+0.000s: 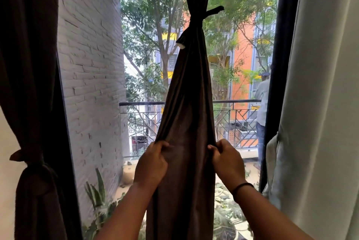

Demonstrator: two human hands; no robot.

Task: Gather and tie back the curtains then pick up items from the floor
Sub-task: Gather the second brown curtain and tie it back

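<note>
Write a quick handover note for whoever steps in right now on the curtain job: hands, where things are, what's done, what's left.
Left hand and right hand: each pinches an edge of the dark brown centre curtain below its tie, spreading the fabric.
Centre curtain: bunched and bound high up by a dark fabric tie-back.
Dark brown left curtain: already tied.
Pale grey right curtain: hangs loose, no tie visible.
Left to do: settle the centre folds, check the right curtain, then pick up items from the floor, which is out of view.

Balcony floor, scattered leaves (green), sack
</note>
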